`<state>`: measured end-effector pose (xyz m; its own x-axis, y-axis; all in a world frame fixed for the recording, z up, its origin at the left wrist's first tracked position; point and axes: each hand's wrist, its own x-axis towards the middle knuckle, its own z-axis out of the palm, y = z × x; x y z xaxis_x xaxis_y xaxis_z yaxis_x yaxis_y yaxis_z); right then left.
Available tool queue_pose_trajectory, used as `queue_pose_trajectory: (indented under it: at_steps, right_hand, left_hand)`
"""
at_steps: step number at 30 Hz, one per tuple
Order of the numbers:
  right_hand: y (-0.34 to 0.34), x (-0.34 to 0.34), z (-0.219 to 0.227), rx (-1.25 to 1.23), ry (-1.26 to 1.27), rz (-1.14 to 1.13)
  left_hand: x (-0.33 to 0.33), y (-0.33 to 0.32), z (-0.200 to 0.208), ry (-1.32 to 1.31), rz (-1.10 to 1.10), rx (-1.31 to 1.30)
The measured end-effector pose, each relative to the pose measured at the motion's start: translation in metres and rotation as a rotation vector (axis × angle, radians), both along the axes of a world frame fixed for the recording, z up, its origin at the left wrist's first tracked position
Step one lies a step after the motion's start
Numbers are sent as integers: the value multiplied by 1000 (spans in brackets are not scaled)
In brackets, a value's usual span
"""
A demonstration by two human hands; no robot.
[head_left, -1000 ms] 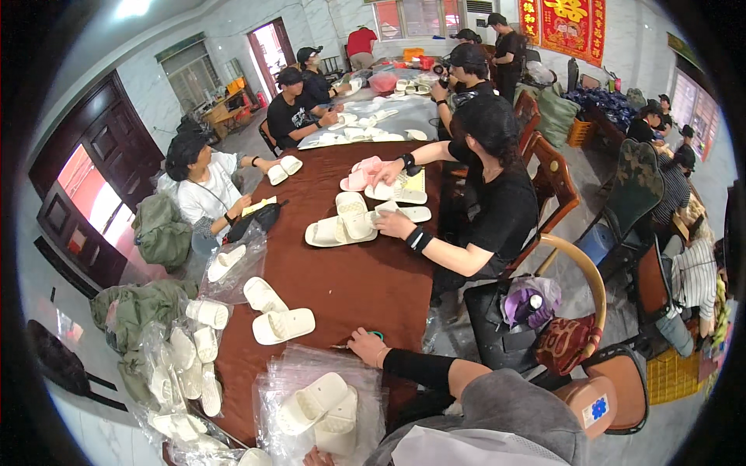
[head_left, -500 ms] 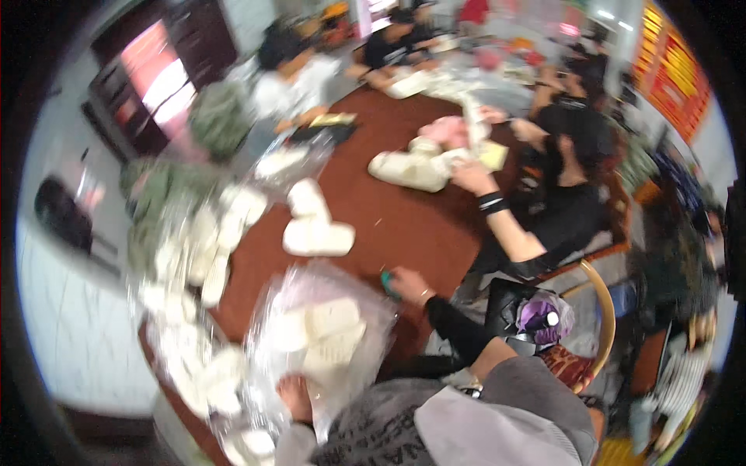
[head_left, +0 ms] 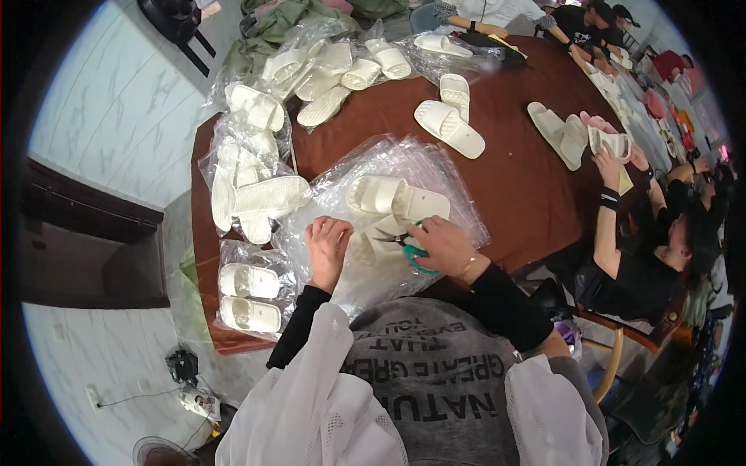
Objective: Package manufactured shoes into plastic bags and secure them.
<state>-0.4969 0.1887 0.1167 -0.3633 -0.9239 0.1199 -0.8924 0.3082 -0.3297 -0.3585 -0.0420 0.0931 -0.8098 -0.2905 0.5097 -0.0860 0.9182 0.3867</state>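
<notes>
Gripping scissors (head_left: pixel 409 249) by their teal handles, the right hand (head_left: pixel 449 247) is closed around the loops, near the middle of the worktop's (head_left: pixel 521 202) near edge. The dark blades point left, above the lower of 2 white slippers. The left hand (head_left: pixel 329 252) is just beside that lower slipper (head_left: pixel 365 247), on its left. Its fingers are curled with the tips drawn together; whether they pinch any plastic, I cannot tell.

The upper slipper (head_left: pixel 396 198) lies crosswise, farther from the near edge, its right end close to the right hand. Both slippers lie on a fanned stack of clear bags (head_left: pixel 460 203), which spreads back from the near edge.

At the worktop's near left corner is 1 bagged pair (head_left: pixel 250 297), its 2 slippers lying side by side. Farther back along the left edge lies a bagged heap (head_left: pixel 272 198), and more bagged slippers (head_left: pixel 361 74) crowd the far left corner. Toward the far edge, 2 loose slippers (head_left: pixel 451 133) lie partly overlapped, bare of plastic. On the right, a co-worker's hand (head_left: pixel 608 165) touches a white slipper (head_left: pixel 618 144), with a pink slipper (head_left: pixel 595 123) just beside it.
</notes>
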Motion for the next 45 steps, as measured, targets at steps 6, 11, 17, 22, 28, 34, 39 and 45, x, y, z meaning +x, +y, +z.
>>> queue_pose_trajectory:
  at_steps: [6,11,17,22,28,34,39,45]
  right_hand:
    - [-31,15,-5,-25,89,52]
    - [-43,16,-2,115,39,34]
    - [-34,-4,-7,55,-35,27]
    - [15,-74,-51,46,-76,-266]
    - [75,-146,-110,523,-73,-350]
    - [54,-142,-90,559,115,-460]
    - [35,-136,-90,396,177,-335]
    - [-5,-106,-79,145,-144,-270]
  left_hand:
    - [5,3,7,20,-21,-35]
    - [3,8,10,24,-21,-21]
    - [26,-8,20,121,65,243]
    - [112,-32,35,591,390,973]
    - [243,-23,41,837,834,963]
    - [347,18,0,950,1214,851]
    - [402,29,-62,925,1441,870]
    - [462,15,-155,731,1505,868]
